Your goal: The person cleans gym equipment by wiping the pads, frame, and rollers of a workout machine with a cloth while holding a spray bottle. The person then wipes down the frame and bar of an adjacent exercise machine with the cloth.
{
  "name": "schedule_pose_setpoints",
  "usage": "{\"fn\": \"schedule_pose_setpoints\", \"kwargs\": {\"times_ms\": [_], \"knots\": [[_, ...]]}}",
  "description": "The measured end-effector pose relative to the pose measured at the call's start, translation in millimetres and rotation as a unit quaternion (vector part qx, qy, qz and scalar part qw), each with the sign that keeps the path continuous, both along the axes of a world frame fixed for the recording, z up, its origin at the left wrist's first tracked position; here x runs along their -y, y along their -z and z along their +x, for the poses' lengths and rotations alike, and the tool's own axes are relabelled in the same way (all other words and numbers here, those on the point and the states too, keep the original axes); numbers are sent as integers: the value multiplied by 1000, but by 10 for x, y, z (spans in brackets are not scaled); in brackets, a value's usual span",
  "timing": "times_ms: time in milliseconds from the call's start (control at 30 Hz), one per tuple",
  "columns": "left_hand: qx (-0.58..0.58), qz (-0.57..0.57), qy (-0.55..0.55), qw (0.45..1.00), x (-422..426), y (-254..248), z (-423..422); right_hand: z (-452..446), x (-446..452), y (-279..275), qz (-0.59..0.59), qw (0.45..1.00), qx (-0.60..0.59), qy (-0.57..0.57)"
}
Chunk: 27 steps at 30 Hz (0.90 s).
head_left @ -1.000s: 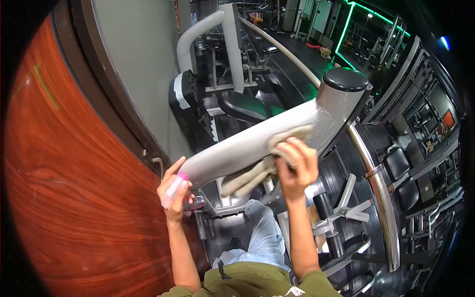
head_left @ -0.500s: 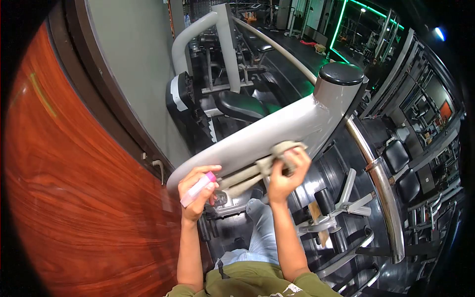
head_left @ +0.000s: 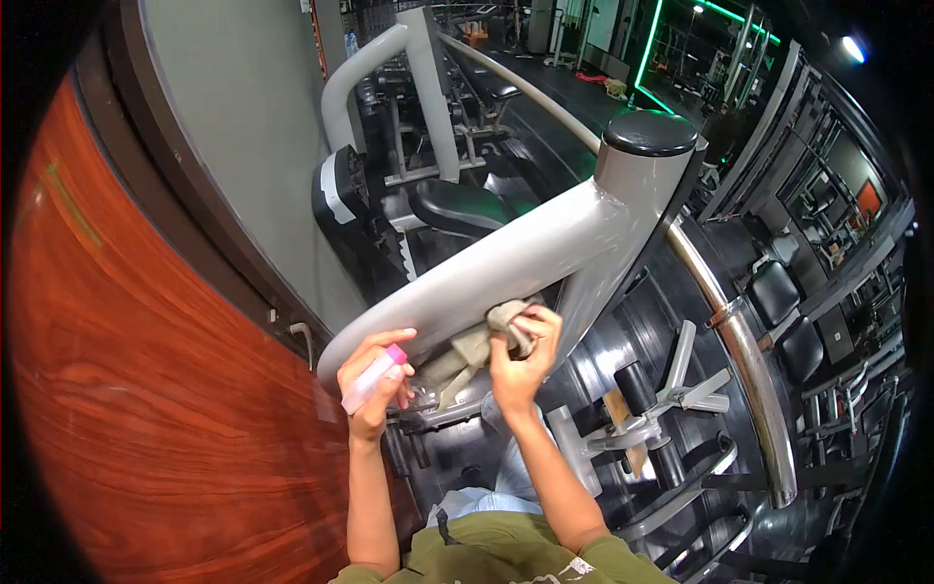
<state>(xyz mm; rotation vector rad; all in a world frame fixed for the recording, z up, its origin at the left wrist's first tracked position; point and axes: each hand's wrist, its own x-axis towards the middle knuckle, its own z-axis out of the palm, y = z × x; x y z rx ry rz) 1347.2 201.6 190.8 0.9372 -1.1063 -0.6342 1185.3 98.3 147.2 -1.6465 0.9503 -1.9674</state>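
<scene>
My left hand (head_left: 362,420) is closed around a small pale pink bottle (head_left: 364,389) with a bright pink cap. Its index finger stretches toward the lower end of a grey metal machine frame (head_left: 506,253). In my right hand (head_left: 525,375) is a bunched beige cloth (head_left: 508,316), pinched between thumb and fingers against the side of the frame. A loose part of the cloth trails left and down toward my left hand. A black round cap (head_left: 650,132) tops the frame's upright post.
A glossy reddish wooden panel (head_left: 195,389) fills the left, beside a grey wall (head_left: 243,127) and a door handle (head_left: 304,341). A chrome bar (head_left: 754,389) curves down on the right. Behind the frame is a black padded seat (head_left: 457,206); other gym machines stand around.
My right hand has moved left and slightly down along the frame with the cloth. My left hand still holds the bottle. The view has shifted a little.
</scene>
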Motion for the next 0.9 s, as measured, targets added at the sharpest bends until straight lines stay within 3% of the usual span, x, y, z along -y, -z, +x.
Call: {"fn": "schedule_pose_setpoints", "kwargs": {"times_ms": [100,167,300,367,500,633,767,833,900], "knots": [[-37,-17,8,999,14,26,-15,-238,185,-288,-29,996,-3,88],[16,0,-16,1000,15,48,-5,-404,408,-404,-34,992,36,116],[-6,-1,-14,1000,10,51,-17,-434,445,-484,-54,990,17,131],[-8,-10,-23,1000,16,51,-26,-378,354,-378,-62,988,-35,134],[-19,-13,-30,999,19,34,-47,-269,200,-177,-75,995,-56,32],[-49,-9,-28,998,11,40,-45,-398,279,-290,-92,992,-72,55],[-1,9,-47,999,2,35,-42,-527,465,-553,-88,986,16,139],[-1,8,-48,999,8,35,-46,-522,486,-582,-78,988,51,123],[-21,-8,-38,999,8,36,-46,-491,440,-535,-113,982,-50,144]]}}
